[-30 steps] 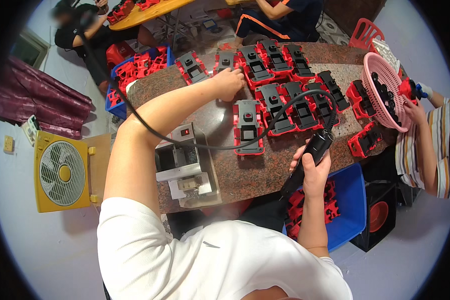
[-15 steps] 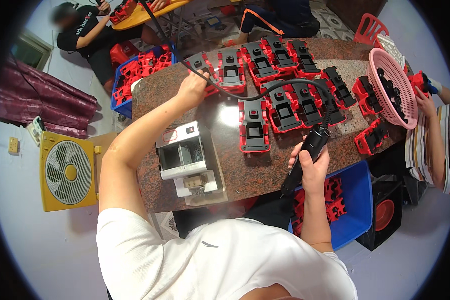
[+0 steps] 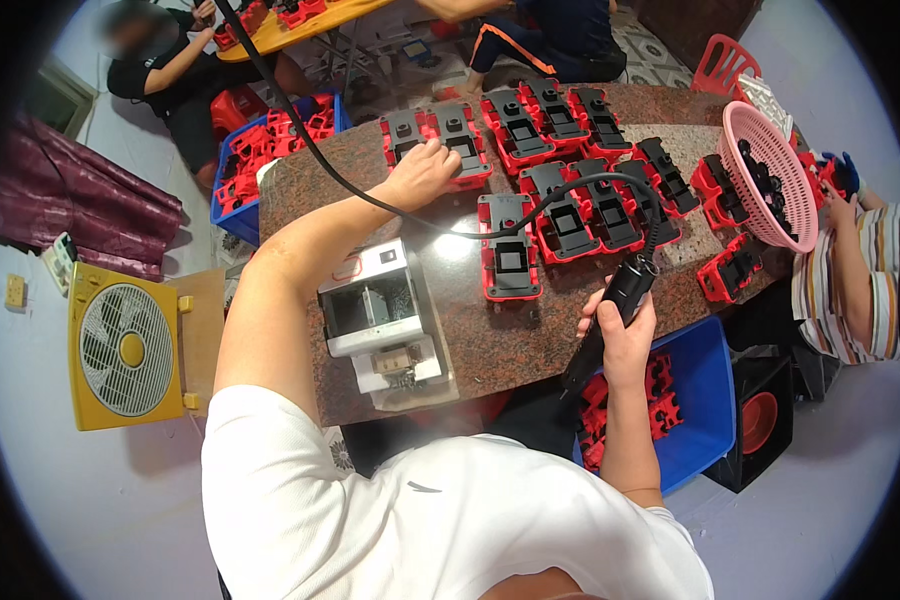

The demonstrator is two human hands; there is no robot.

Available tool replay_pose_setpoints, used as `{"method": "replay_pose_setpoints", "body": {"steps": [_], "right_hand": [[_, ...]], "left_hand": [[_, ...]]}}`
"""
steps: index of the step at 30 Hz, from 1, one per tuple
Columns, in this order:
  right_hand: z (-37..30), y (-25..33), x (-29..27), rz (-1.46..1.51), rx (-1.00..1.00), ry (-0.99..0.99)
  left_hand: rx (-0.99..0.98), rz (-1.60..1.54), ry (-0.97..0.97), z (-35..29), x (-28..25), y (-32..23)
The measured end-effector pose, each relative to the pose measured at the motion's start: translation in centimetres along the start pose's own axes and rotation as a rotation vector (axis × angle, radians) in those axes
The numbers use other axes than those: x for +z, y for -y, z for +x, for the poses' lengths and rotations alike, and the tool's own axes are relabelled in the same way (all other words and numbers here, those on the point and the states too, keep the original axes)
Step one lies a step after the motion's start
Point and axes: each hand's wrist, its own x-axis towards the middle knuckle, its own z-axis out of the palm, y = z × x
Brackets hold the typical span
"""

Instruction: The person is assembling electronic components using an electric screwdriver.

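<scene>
My right hand [image 3: 625, 325] is wrapped round a black electric screwdriver [image 3: 632, 283], its tip pointing down over the table's near edge. A black cable [image 3: 370, 196] runs from the screwdriver's top, loops left and rises past my left forearm. At the far left of the table, my left hand [image 3: 422, 177] is closed, its bent fingers at the near part of a red-and-black housing [image 3: 457, 130]; the fingertips are partly hidden. Beside it stands another red-and-black housing [image 3: 404, 130]. Several more lie in rows to the right, with one housing [image 3: 508, 250] nearer to me.
A white screw feeder [image 3: 375, 310] stands near left on the stone-topped table [image 3: 300, 205]. A pink basket [image 3: 800, 205] of black parts sits at the right, beside a co-worker's hand [image 3: 842, 210]. Blue bins [image 3: 715, 400] [image 3: 220, 212] hold red parts. More people work beyond.
My left hand has moved right, from the leftmost housing to the one beside it. The cable hangs lower across my left forearm. My right hand keeps its grip on the electric screwdriver.
</scene>
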Motion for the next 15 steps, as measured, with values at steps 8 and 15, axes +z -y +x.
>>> {"method": "replay_pose_setpoints", "body": {"steps": [8, 15], "right_hand": [[-2.1, 0.6, 1.2, 0.023, 0.019, 0.018], [-2.4, 0.5, 0.7, -0.001, 0.03, -0.033]], "left_hand": [[-0.075, 0.054, -0.184, -1.7, -2.2, -0.3], [-0.068, 0.048, -0.098, -0.6, -0.8, -0.5]]}}
